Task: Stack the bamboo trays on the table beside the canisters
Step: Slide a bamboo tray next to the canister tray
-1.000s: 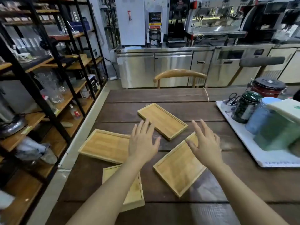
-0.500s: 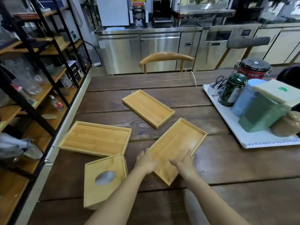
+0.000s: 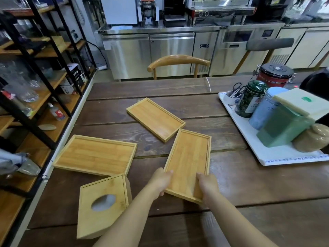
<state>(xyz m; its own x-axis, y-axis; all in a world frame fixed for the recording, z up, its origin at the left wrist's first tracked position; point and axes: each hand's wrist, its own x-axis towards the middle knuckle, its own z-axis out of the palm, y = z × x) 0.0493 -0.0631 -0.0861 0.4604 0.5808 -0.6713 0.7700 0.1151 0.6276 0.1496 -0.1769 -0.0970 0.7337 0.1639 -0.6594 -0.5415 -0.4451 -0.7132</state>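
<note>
Three flat bamboo trays lie on the dark wooden table (image 3: 249,184). The nearest tray (image 3: 188,161) is narrow and points away from me; my left hand (image 3: 160,180) grips its near left edge and my right hand (image 3: 207,184) grips its near right corner. A second narrow tray (image 3: 155,118) lies slanted just beyond it. A wider tray (image 3: 95,155) rests at the left. The canisters (image 3: 263,107) stand on a white tray (image 3: 272,155) at the right.
A bamboo tissue box (image 3: 103,204) with an oval hole stands near my left forearm. A wooden chair (image 3: 178,61) is at the table's far side. Black shelving (image 3: 35,77) with glassware lines the left. Steel counters run along the back.
Both hands dropped from above the trays onto the nearest tray's near end and closed on it. That tray has turned to point more straight away from me.
</note>
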